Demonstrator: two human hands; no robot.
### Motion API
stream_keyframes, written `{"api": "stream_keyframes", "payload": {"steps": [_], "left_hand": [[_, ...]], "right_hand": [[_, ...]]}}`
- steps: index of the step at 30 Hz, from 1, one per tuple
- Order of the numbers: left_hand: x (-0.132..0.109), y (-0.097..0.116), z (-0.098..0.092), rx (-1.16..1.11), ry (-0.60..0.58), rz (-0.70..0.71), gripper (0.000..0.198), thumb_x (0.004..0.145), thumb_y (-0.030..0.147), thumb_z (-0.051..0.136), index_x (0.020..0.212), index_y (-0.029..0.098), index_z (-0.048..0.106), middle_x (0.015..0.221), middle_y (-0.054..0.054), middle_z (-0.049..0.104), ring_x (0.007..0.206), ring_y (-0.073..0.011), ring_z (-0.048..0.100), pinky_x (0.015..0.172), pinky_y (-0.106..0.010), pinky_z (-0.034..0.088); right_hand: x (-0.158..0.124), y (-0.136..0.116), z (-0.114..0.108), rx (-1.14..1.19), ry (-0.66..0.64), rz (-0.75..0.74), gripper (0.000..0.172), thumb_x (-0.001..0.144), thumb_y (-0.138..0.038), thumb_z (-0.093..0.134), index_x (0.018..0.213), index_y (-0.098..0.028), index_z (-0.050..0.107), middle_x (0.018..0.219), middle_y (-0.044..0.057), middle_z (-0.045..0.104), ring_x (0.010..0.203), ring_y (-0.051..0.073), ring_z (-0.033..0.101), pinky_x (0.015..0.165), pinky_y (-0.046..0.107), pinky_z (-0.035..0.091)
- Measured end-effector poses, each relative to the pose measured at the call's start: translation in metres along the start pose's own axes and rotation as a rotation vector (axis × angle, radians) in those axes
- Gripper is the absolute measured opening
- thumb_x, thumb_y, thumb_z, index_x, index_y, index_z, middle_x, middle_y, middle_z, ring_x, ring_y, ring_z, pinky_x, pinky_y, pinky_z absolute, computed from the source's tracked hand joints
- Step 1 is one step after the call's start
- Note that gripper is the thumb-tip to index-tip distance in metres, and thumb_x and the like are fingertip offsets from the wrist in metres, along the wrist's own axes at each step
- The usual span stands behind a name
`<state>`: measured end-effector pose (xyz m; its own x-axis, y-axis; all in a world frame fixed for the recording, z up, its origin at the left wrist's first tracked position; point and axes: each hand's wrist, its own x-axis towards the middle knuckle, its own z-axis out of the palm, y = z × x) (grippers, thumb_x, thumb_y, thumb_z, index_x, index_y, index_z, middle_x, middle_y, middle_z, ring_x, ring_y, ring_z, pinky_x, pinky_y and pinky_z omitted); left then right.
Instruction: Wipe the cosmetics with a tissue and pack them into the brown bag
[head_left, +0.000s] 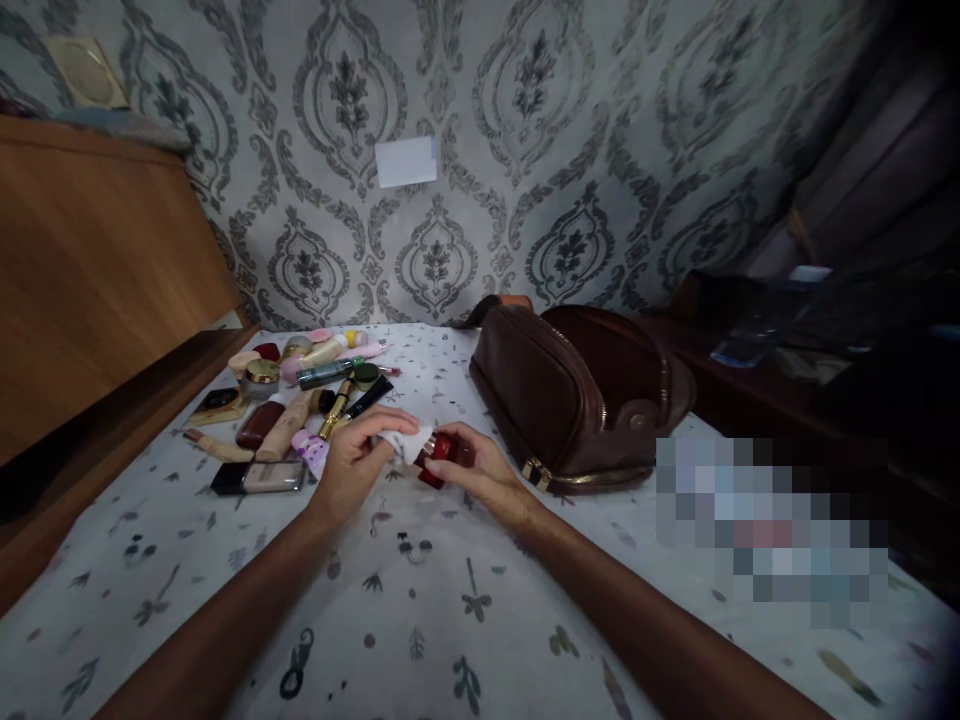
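Observation:
My right hand (476, 468) is closed around a small dark-red bottle (433, 472) with a shiny metallic neck, perhaps perfume. Pinched in my left hand (360, 455) is a white wipe or cloth (409, 442), pressed against the top of the bottle. Both hands meet above the white printed sheet (420, 610). Left of them lies a spread of cosmetics, including a foundation bottle with a black cap (259, 477), a gold tube (337, 408) and a purple patterned item (307, 448) close to my left wrist. A brown toiletry bag (562, 390), its top unzipped, stands right of my hands.
A wooden cabinet (97, 270) borders the left side, and a patterned wall (435, 230) rises behind. On the dark ledge at right lies a clear plastic bottle (765, 320). A pixelated patch covers something at the right.

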<state>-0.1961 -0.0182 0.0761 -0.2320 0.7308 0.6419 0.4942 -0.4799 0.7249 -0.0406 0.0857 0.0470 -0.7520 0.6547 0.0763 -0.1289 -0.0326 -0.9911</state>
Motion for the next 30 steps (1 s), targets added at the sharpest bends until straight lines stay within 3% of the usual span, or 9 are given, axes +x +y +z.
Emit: {"api": "stream_keyframes", "payload": {"steps": [5,9,12,15,19,25,30], "left_hand": [[-0.002,-0.003,0.001,0.094,-0.070,0.045,0.030,0.078,0.003,0.048,0.084,0.019,0.072,0.095,-0.004,0.072,0.091,-0.0170,0.066,0.085,-0.030,0.050],[-0.001,-0.006,-0.002,0.131,-0.152,-0.011,0.028,0.078,0.005,0.045,0.082,0.019,0.069,0.092,-0.003,0.070,0.089,-0.0166,0.065,0.084,-0.030,0.049],[0.001,-0.009,-0.005,0.135,-0.161,-0.110,0.025,0.077,0.008,0.044,0.081,0.019,0.067,0.089,-0.003,0.070,0.087,-0.0172,0.063,0.082,-0.029,0.047],[0.002,-0.012,-0.008,0.139,-0.130,-0.236,0.024,0.075,0.012,0.044,0.081,0.018,0.066,0.084,-0.001,0.069,0.082,-0.0168,0.061,0.077,-0.027,0.047],[0.003,-0.018,-0.010,0.122,-0.088,-0.391,0.024,0.073,0.017,0.045,0.086,0.018,0.066,0.068,0.003,0.061,0.061,-0.0127,0.052,0.058,-0.022,0.041],[0.003,-0.017,-0.004,0.016,-0.030,-0.464,0.016,0.071,0.022,0.050,0.082,0.018,0.061,0.067,0.004,0.060,0.060,-0.0124,0.053,0.055,-0.021,0.042],[0.002,-0.014,0.000,-0.083,-0.041,-0.533,0.015,0.074,0.028,0.055,0.085,0.019,0.058,0.065,0.004,0.061,0.054,-0.0128,0.055,0.050,-0.022,0.046]], "right_hand": [[-0.003,0.003,0.004,-0.272,-0.026,-0.124,0.051,0.061,-0.042,0.082,0.101,-0.019,0.058,0.083,-0.001,0.061,0.076,0.017,0.059,0.071,0.031,0.049],[-0.006,0.007,0.006,-0.569,-0.046,-0.387,0.048,0.067,-0.035,0.079,0.109,-0.020,0.061,0.097,0.005,0.064,0.088,0.021,0.062,0.082,0.034,0.050],[-0.008,0.009,0.005,-0.624,-0.088,-0.478,0.047,0.069,-0.028,0.077,0.113,-0.020,0.061,0.102,0.006,0.065,0.091,0.021,0.063,0.084,0.035,0.051],[-0.008,0.009,0.005,-0.557,-0.100,-0.436,0.051,0.068,-0.025,0.078,0.115,-0.021,0.061,0.106,0.006,0.066,0.093,0.022,0.064,0.087,0.037,0.051],[-0.009,0.006,0.005,-0.361,-0.101,-0.299,0.056,0.067,-0.032,0.081,0.118,-0.020,0.059,0.109,0.006,0.067,0.101,0.024,0.064,0.093,0.040,0.050],[-0.006,0.008,0.003,-0.127,-0.045,-0.182,0.057,0.066,-0.039,0.082,0.115,-0.020,0.059,0.110,0.008,0.069,0.101,0.024,0.066,0.093,0.041,0.051],[-0.001,0.011,0.001,-0.095,0.040,-0.187,0.055,0.066,-0.042,0.082,0.111,-0.020,0.059,0.108,0.008,0.070,0.099,0.025,0.067,0.092,0.043,0.051]]}}
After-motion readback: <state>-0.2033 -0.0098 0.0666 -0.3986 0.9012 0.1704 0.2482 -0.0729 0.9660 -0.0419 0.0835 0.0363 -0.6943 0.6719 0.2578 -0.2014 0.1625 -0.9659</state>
